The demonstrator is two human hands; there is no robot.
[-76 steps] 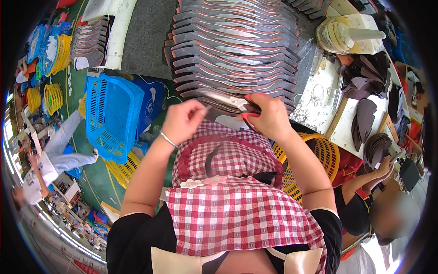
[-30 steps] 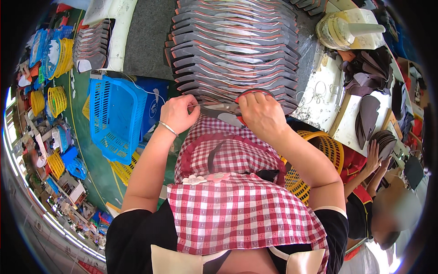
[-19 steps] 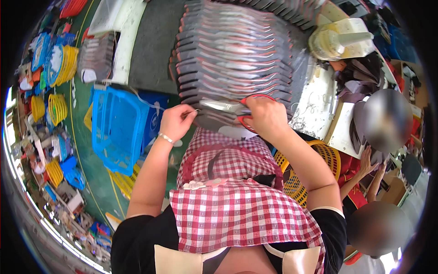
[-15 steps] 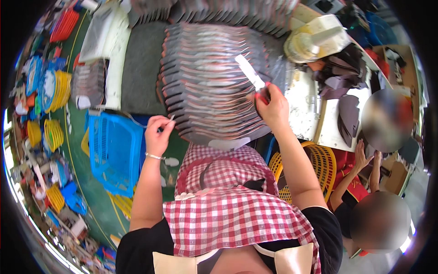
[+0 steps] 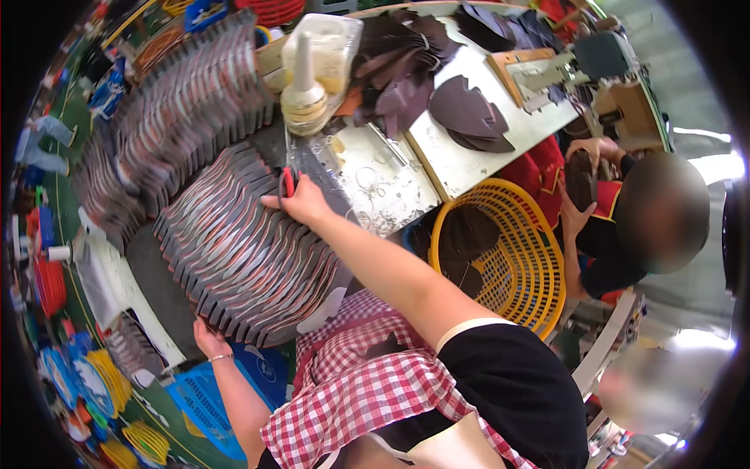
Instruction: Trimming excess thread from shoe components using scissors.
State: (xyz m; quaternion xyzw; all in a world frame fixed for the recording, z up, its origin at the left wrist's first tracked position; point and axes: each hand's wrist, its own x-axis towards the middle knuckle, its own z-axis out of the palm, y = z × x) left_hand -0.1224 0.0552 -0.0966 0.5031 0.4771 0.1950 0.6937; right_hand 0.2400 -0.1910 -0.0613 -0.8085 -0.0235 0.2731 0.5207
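Observation:
A long fanned row of flat grey shoe-part pieces with reddish edges (image 5: 242, 242) lies overlapped in front of me on a dark work surface. My right hand (image 5: 306, 202) is over the right side of the row, closed around red-handled scissors (image 5: 288, 183); the blades can hardly be made out. Down at the near left edge of the row is my left hand (image 5: 209, 341), its fingers curled against the ends of the pieces. Whatever those fingers pinch is hidden.
More fanned pieces (image 5: 183, 102) lie behind. A thread cone (image 5: 303, 105) stands by a white plastic container (image 5: 340, 47). Dark cut parts (image 5: 469, 113) rest on the white table. At my right is a yellow basket (image 5: 539, 262); a blue basket (image 5: 207, 399) is at left. A co-worker (image 5: 605, 242) handles a dark piece.
The view has swung to the right. My right hand with the scissors has come down to the row's right side, and my left hand has moved up to its near left edge.

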